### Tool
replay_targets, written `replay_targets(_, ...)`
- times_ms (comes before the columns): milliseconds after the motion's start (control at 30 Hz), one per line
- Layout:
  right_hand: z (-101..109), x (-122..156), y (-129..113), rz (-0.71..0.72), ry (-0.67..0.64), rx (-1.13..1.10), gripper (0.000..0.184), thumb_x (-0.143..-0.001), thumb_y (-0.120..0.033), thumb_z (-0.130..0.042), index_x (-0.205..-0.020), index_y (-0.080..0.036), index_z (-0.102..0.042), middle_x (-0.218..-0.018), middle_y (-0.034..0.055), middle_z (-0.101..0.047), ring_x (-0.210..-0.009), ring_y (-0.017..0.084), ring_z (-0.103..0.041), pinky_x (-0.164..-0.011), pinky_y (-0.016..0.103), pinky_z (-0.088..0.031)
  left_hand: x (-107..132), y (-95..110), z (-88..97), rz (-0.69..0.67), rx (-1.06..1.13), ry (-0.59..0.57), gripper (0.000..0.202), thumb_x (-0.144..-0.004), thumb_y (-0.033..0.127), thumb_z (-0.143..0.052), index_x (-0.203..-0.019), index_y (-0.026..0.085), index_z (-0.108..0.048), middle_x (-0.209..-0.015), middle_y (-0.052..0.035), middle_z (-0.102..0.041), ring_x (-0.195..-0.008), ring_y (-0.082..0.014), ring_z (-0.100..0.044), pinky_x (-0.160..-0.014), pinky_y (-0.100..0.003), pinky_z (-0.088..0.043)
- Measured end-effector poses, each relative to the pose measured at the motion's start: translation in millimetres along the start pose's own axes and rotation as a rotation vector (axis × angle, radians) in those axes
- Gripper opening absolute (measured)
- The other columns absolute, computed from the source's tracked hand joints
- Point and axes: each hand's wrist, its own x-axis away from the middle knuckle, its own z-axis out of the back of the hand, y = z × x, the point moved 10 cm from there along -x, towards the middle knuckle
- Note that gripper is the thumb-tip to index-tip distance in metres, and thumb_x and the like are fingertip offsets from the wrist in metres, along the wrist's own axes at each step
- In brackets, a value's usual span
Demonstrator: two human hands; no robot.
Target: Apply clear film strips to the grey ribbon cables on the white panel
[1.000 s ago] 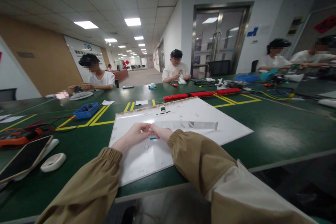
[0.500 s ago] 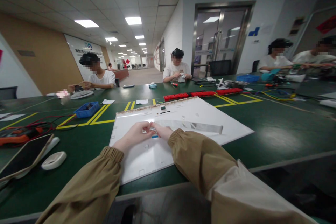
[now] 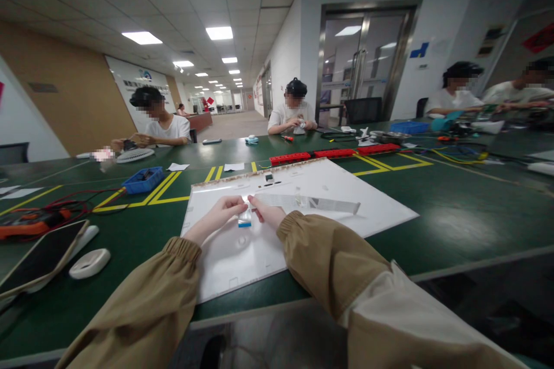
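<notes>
Two pinches on one ribbon cable (image 3: 311,203): left hand (image 3: 219,214) and right hand (image 3: 267,213), thumb and fingertips of each closed on its near-left end, almost touching one another. Just below the meeting fingers, a small blue tab (image 3: 244,221) at the cable's end, over the white panel (image 3: 372,210). Rest of the cable flat on that panel, stretched away to the right. Panel itself on the green table (image 3: 454,213), near edge close to the tan sleeves. Left of the panel and a little farther off, a shallow blue tray (image 3: 142,181) between yellow tape lines, with a few small dark parts in it, too small to tell apart. Far right, a second blue tray (image 3: 407,127), contents hidden by its wall. Beyond the panel's far edge, a row of red power strips (image 3: 333,154). Near left, a phone (image 3: 41,258) face up, a white oval device (image 3: 89,263) just beside it, and an orange meter (image 3: 23,222) with red and black leads. Seated along the far side, several other people busy with their own hands.
</notes>
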Motion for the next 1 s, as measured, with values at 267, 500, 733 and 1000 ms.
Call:
replay_targets(267, -4.3, 5.3, -5.3, -0.037, -0.054, -0.057, 0.056, -0.089, -0.054, -0.039, -0.046, -0.019, -0.042, -0.045, -0.0020, -0.041, -0.056, 0.013, -0.049, -0.064, 0.024, -0.038, 0.8, -1.3, -1.1, 0.019, -0.020, 0.003, 0.042, -0.082, 0.052, -0.050, -0.060, 0.016, -0.049, -0.056, 0.0015, -0.047, -0.057, -0.0125, -0.044, -0.055, -0.024, -0.033)
replay_targets(500, -4.0, 6.3, -0.6, -0.089, -0.044, -0.031, 0.057, -0.090, -0.056, -0.036, -0.048, -0.018, -0.044, -0.050, -0.0014, -0.047, -0.059, 0.012, -0.050, -0.068, 0.024, -0.038, -1.3, 0.1, 6.1, -0.026, -0.049, 0.056, 0.044, -0.081, 0.054, -0.053, -0.062, 0.015, -0.050, -0.056, 0.0036, -0.044, -0.055, -0.0103, -0.041, -0.053, -0.022, -0.032)
replay_targets(733, 12.6, 8.1, -3.1, -0.101, 0.064, 0.054, 0.055, -0.085, -0.059, -0.042, -0.047, -0.020, -0.043, -0.045, -0.0015, -0.043, -0.053, 0.014, -0.049, -0.064, 0.026, -0.039, 1.8, -1.3, 29.5, 0.031, -0.058, 0.201, 0.042, -0.078, 0.052, -0.056, -0.060, 0.014, -0.054, -0.054, 0.0030, -0.046, -0.049, -0.0089, -0.037, -0.047, -0.021, -0.028)
replay_targets(1000, 23.0, 0.2, -18.7, 0.159, 0.173, -0.084, 0.034, -0.081, -0.039, -0.052, -0.055, -0.020, -0.046, -0.044, -0.0039, -0.041, -0.043, 0.011, -0.042, -0.052, 0.024, -0.038, 3.8, -25.9, 73.4, 0.031, -0.084, 0.395, 0.040, -0.075, 0.052, -0.060, -0.063, 0.014, -0.061, -0.051, 0.0031, -0.043, -0.048, -0.0089, -0.040, -0.044, -0.021, -0.031)
